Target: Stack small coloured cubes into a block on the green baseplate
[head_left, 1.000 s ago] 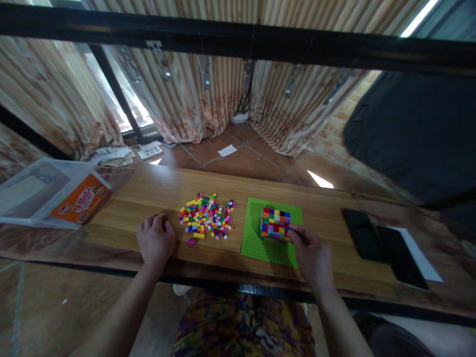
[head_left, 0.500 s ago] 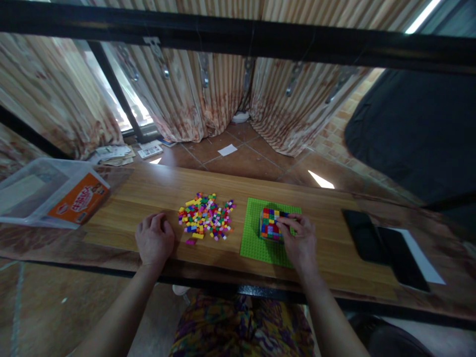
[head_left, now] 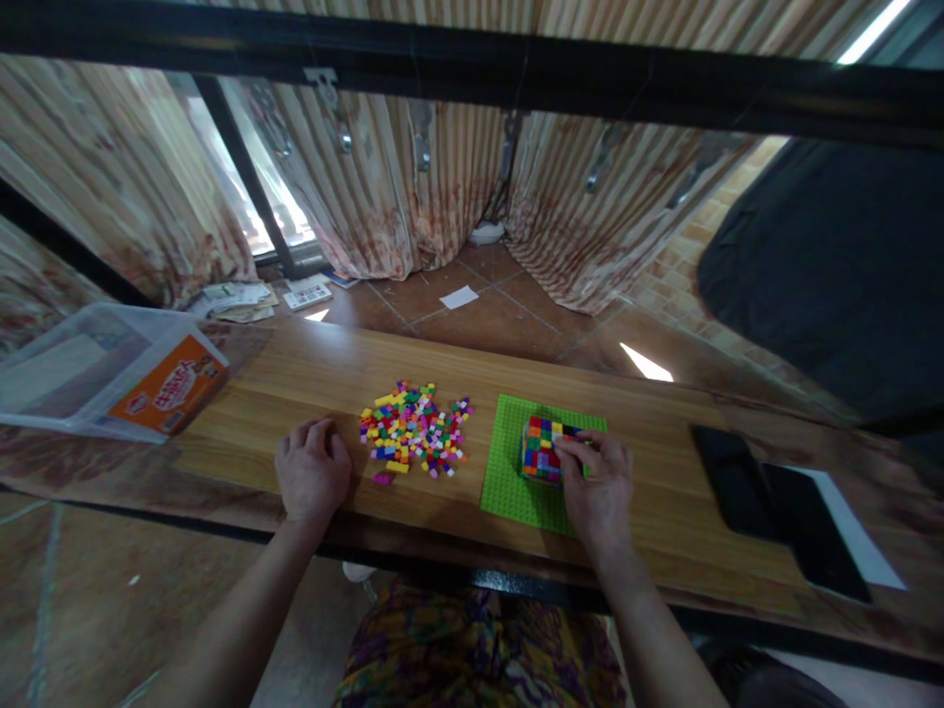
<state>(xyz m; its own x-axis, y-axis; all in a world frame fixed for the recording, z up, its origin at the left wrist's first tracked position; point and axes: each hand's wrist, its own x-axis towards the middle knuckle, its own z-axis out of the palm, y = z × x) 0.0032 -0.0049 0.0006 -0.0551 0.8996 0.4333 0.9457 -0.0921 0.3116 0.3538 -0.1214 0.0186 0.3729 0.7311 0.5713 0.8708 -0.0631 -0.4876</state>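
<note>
On the wooden table, a green studded baseplate (head_left: 505,472) carries a small block built of many-coloured toy bricks (head_left: 542,452). My right hand (head_left: 599,482) reaches over this block from the right, thumb and forefinger pinched together at its top. Whatever the fingertips hold is too small to make out, and the hand covers the block's right side. Left of the baseplate lies a loose pile of small coloured bricks (head_left: 417,430). My left hand (head_left: 314,472) rests on the table just left of that pile, its fingers curled in and nothing visible in them.
A clear plastic box (head_left: 95,393) with an orange label stands at the table's left end. Two dark flat objects, a nearer one (head_left: 815,531) and another (head_left: 737,482), lie at the right by a white sheet (head_left: 855,531). A black bar (head_left: 472,59) crosses above.
The whole view has shifted slightly, so the table and its things sit a little farther right. My right hand stays at the brick block and my left hand still rests by the pile.
</note>
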